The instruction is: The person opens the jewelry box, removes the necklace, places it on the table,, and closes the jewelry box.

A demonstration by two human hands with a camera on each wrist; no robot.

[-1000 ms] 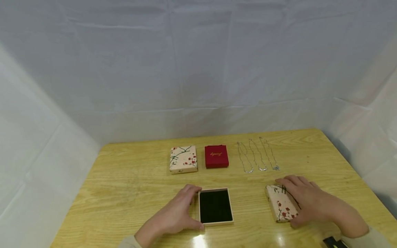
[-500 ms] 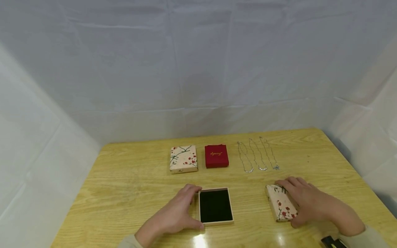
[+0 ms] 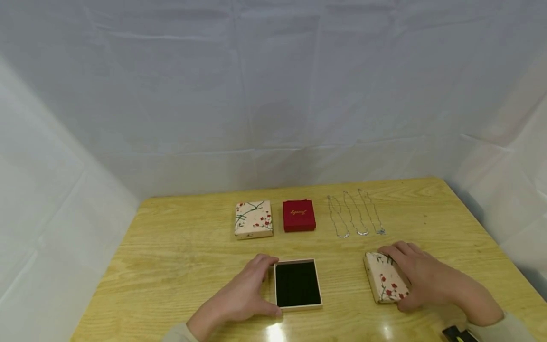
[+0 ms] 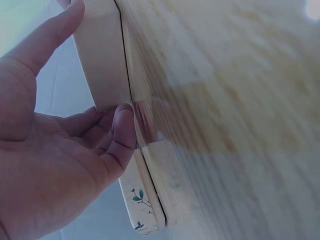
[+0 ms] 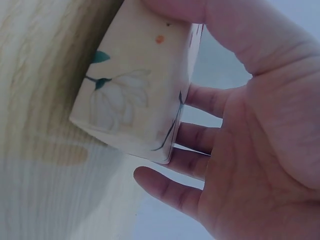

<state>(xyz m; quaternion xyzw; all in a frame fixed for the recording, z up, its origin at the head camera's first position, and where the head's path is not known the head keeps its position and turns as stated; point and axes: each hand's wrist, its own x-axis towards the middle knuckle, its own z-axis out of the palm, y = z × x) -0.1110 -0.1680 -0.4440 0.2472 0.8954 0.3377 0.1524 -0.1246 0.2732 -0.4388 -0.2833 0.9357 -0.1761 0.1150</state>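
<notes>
In the head view my left hand (image 3: 241,294) holds a shallow cream box base (image 3: 299,308) by its left side, thumb at the front corner and fingers at the back one. Black padding (image 3: 297,284) fills the base. In the left wrist view, the hand spans the base's plain side wall (image 4: 102,55). Further right, my right hand (image 3: 431,280) grips a cream box lid (image 3: 384,278) printed with red blossoms. The right wrist view shows thumb and fingers on opposite sides of the lid (image 5: 135,90), which looks tilted. Whether it touches the table is unclear.
Behind the base stand a closed floral box (image 3: 253,219) and a red jewelry box (image 3: 298,215) with gold lettering. Three thin silver necklaces (image 3: 356,213) lie to their right. White cloth (image 3: 273,95) encloses the wooden table (image 3: 183,247) behind and at the sides.
My right hand and the lid have shifted very slightly left and away from me. My left hand and the base keep their place.
</notes>
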